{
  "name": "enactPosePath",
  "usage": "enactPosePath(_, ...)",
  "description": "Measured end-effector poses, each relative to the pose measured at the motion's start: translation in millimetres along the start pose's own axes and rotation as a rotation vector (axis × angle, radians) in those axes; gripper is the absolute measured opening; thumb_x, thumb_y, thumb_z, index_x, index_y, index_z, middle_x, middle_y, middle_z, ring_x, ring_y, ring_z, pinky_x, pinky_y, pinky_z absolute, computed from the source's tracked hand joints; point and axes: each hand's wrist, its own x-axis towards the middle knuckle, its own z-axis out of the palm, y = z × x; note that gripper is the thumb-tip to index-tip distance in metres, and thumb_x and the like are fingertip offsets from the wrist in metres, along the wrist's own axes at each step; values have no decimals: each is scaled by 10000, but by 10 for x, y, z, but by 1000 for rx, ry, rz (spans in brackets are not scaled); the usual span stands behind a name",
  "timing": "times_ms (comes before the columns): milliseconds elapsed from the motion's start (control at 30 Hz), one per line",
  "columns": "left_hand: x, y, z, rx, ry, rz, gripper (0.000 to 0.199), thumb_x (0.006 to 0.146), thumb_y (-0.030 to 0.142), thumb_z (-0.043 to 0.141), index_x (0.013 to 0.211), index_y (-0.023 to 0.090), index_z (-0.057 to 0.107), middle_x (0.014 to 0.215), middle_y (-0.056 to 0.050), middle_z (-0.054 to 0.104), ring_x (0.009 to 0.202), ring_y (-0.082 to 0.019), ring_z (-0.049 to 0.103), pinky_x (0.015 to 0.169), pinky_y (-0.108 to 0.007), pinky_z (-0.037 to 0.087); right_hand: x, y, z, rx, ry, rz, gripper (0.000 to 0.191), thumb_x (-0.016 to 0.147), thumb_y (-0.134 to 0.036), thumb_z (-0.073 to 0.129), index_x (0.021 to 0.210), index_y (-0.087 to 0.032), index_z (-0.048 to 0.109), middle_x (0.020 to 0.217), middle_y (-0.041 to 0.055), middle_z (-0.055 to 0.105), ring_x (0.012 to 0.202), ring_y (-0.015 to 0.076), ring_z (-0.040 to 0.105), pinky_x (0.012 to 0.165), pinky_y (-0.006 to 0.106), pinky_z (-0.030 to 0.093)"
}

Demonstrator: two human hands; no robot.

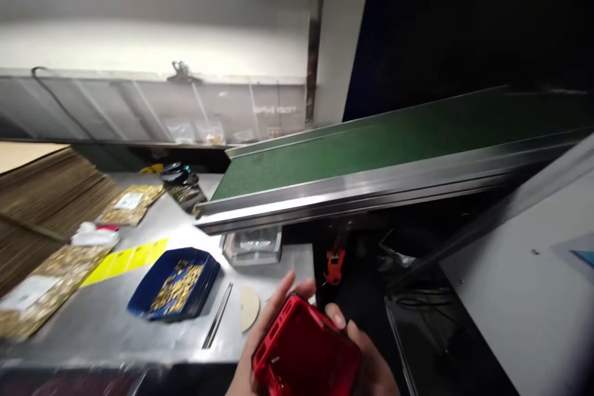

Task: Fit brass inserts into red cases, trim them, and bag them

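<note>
Both of my hands hold a red plastic housing with a dark edge, low in the head view. My left hand wraps its left side, fingertips over the upper edge. Around the right side curls my right hand, with fingertips near the top corner. A small part inside the housing is too unclear to name. To the left on the metal table lie tweezers, a round beige disc and a blue tray holding many small brass-coloured parts.
A green conveyor belt slopes up to the right behind my hands. Bags of brass parts and stacked cardboard stand left. A clear container sits under the conveyor's edge, and an orange tool hangs beyond the table.
</note>
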Motion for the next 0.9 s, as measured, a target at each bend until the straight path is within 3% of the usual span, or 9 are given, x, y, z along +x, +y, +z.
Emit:
enactPosePath(100, -413, -144, -18, -91, 11, -62, 781, 743, 559, 834, 1428, 269, 595, 1347, -158, 653, 1204, -403, 636, 1050, -532, 496, -172, 653, -243, -12, 47, 160, 594, 676, -865, 642, 918, -322, 622, 1026, 62, 694, 1054, 348, 668, 868, 495, 562)
enactPosePath(167, -561, -240, -42, -123, 57, -125, 690, 796, 503, 789, 1392, 203, 613, 1216, -161, 704, 1182, -391, 649, 1033, -504, 493, -356, 800, -464, -170, 117, 217, 573, 773, -832, 600, 1034, -325, 660, 1043, 65, 700, 1064, 333, 673, 907, 479, 549)
enactPosePath(233, -648, -308, -71, -169, 90, -247, 554, 837, 367, 721, 1348, 172, 630, 1117, -148, 734, 1133, -359, 676, 1005, -470, 492, -568, 739, -686, -470, 223, 212, 473, 866, -736, 613, 1095, -326, 670, 1059, 66, 703, 1052, 309, 667, 940, 441, 526)
enactPosePath(333, -739, -375, -48, -322, -6, -471, 518, 763, 251, 683, 1265, 129, 644, 1052, -172, 761, 1038, -342, 715, 943, -443, 501, -789, 448, -849, -757, 315, 165, 324, 941, -624, 612, 1021, -317, 683, 987, 56, 688, 961, 270, 656, 896, 381, 525)
enactPosePath(433, -806, -441, 66, -441, -113, -640, 468, 720, 229, 673, 1170, 102, 660, 1064, -218, 768, 999, -347, 735, 903, -423, 514, -773, 224, -732, -690, 143, 182, 299, 999, -554, 569, 1025, -279, 684, 977, 51, 685, 904, 227, 658, 827, 327, 531)
enactPosePath(533, -827, -499, 157, -431, -169, -708, 472, 708, 211, 683, 1163, 84, 676, 1062, -232, 772, 975, -330, 743, 856, -376, 534, -609, 221, -543, -610, 28, 230, 316, 1027, -514, 558, 1000, -230, 695, 941, 44, 700, 807, 175, 651, 716, 270, 514)
enactPosePath(667, -805, -520, 152, -358, -172, -764, 421, 740, 194, 677, 1138, 63, 716, 1015, -203, 778, 894, -282, 749, 792, -308, 532, -468, 370, -491, -513, -2, 232, 362, 1038, -482, 562, 872, -191, 698, 839, 38, 702, 766, 161, 658, 705, 257, 522)
enactPosePath(900, -799, -557, 145, -332, -58, -796, 383, 762, 175, 674, 1139, 110, 674, 891, -134, 757, 816, -280, 742, 795, -361, 542, -546, 457, -603, -461, -3, 149, 407, 1050, -470, 547, 806, -183, 702, 771, 37, 707, 710, 159, 662, 675, 264, 509)
